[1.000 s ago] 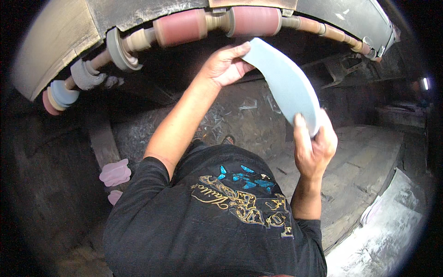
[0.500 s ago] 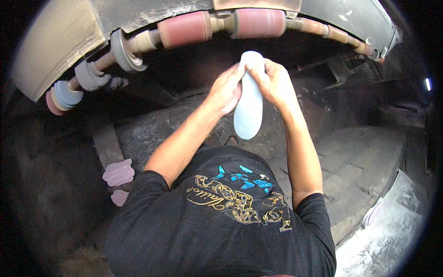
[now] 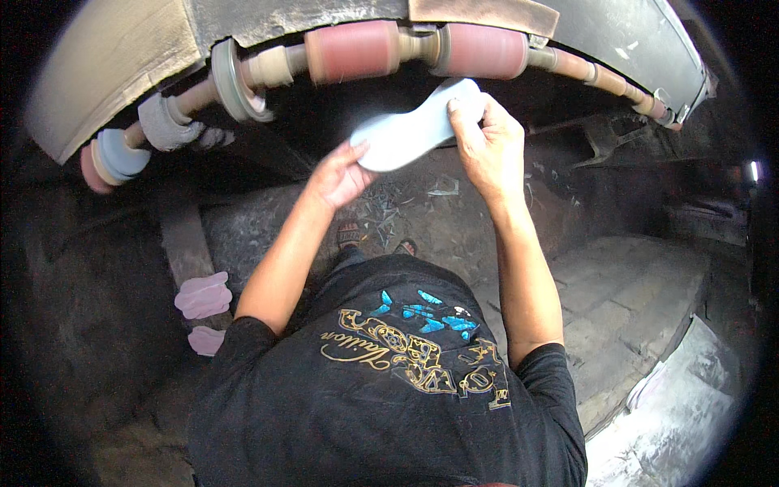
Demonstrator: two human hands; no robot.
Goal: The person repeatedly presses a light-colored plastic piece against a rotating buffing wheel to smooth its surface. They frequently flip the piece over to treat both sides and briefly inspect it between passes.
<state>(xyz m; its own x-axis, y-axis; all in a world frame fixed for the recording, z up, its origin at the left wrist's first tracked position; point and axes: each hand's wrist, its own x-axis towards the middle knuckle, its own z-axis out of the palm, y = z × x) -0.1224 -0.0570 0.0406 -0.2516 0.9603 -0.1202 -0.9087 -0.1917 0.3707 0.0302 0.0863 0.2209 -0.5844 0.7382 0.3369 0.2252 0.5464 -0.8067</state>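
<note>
A pale blue shoe sole is held between my two hands, slanting up to the right just under the machine's red rollers. My left hand grips the wide lower-left end, thumb on the upper face. At the narrower upper-right end, my right hand pinches the sole with its thumb on top and the fingers partly hidden behind. The tip of that end lies close below the right red sanding roller; whether they touch I cannot tell. The left red roller is blurred, as if spinning.
A shaft with smaller wheels, including a grey ring wheel and a blue disc, runs across the top beneath a metal hood. Mauve sole-shaped pieces lie at the lower left. Scraps litter the floor; a whitish sheet lies lower right.
The sole has turned from nearly upright to a slant. My left hand has moved from the upper end to the lower-left end; my right hand has shifted slightly right.
</note>
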